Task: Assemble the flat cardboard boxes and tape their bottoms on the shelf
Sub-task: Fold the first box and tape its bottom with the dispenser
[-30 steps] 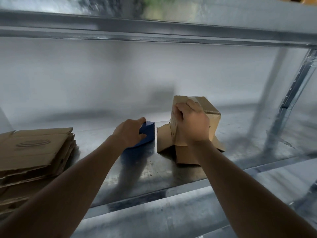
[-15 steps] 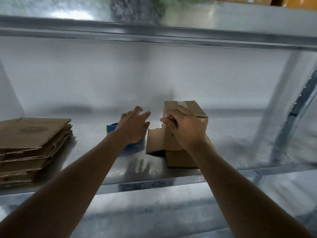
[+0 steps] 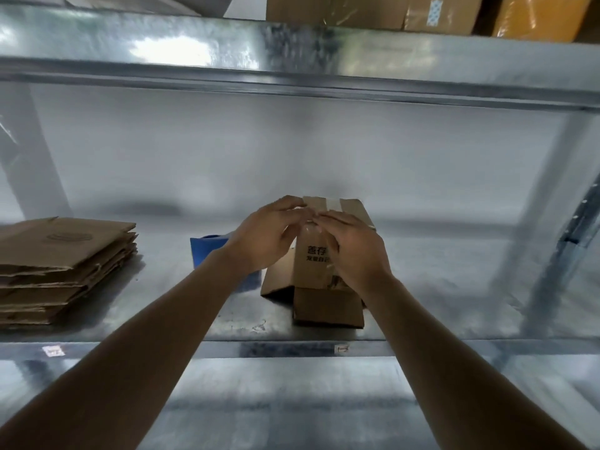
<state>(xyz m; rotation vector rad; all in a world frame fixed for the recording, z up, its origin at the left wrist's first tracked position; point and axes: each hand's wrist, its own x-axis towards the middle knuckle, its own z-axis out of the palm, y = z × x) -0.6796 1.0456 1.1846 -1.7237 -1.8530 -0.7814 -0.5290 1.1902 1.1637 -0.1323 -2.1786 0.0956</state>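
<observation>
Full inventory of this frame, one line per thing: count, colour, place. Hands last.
assembled cardboard box: 1, brown, shelf centre, taped end up, lower flaps splayed on the shelf
tape strip: 1, clear, across the box's top
flat cardboard boxes: 1 stack, brown, shelf left; count unclear
tape dispenser: 1, blue, left of the box, partly hidden by the left arm
metal shelf: 1, silver, carries all of it
stored cartons: several, brown and orange, upper shelf
left hand: fingers on the box's upper left edge
right hand: pressed against the box's near face

Bare shelf (image 3: 438, 280) right of the box (image 3: 328, 300); tape dispenser (image 3: 206, 251) crowds its left.
</observation>
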